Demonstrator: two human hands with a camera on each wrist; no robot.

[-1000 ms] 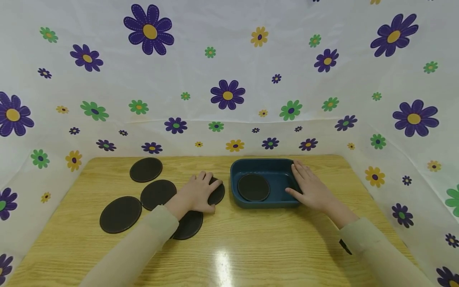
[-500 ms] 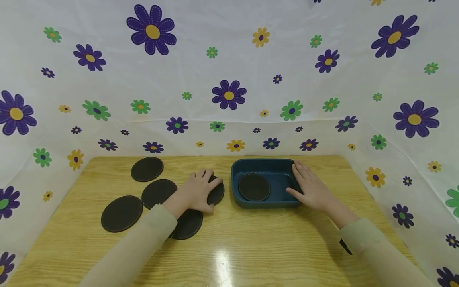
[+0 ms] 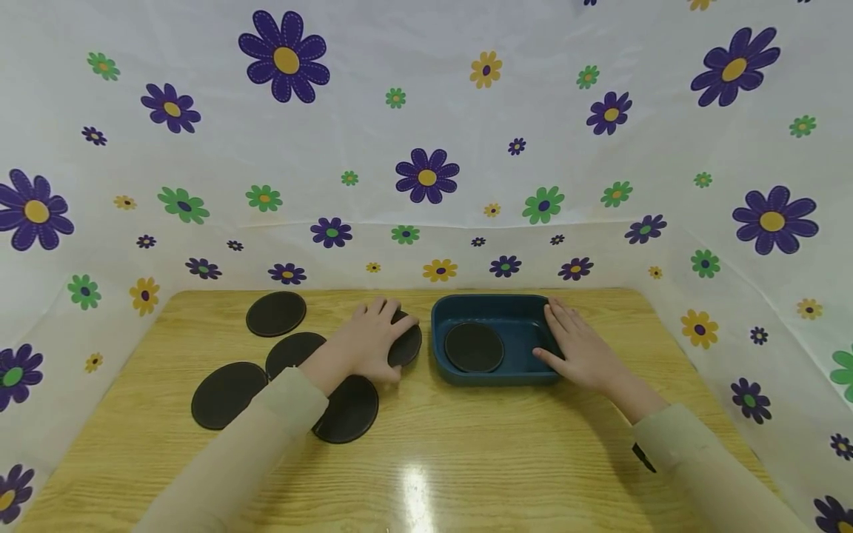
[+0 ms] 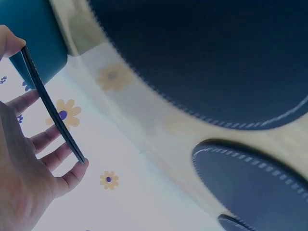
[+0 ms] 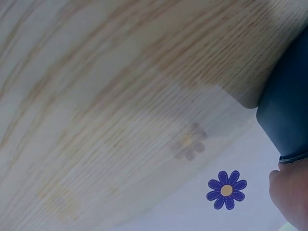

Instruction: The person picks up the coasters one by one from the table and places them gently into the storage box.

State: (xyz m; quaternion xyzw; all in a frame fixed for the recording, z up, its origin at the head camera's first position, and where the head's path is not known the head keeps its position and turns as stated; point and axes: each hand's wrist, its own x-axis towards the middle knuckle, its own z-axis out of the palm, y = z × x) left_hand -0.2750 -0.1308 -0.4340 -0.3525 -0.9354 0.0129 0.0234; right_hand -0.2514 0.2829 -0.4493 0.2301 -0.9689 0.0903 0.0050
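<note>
Left of the grip lie three round, flat black discs (image 3: 229, 395) with the look of stitched leather, one of them partly under the forearm; a fourth of the same kind, the near disc (image 3: 348, 411), lies just on the person's side of it. The left hand (image 3: 366, 344) pinches a thin round black leather-look disc (image 3: 406, 342) by its edge, thumb on one side and fingers spread along the other. That span suits a stiff, slim thing: best, I'd judge, to press only lightly so it neither bows nor slips, and to keep the wrist high over the near disc. Just right of the grip, across a strip of wood, stands a deep blue rectangular tray (image 3: 493, 380) with rounded corners, another disc (image 3: 474, 347) flat in its left half. At the tray's far end the right hand (image 3: 580, 348) rests with fingers straight over the wall, thumb inside; light, steady pressure there should stop it sliding.

Against half a second ago, the pinched disc has shifted away from the person, baring more of the near disc; tray and right hand look unmoved.
</note>
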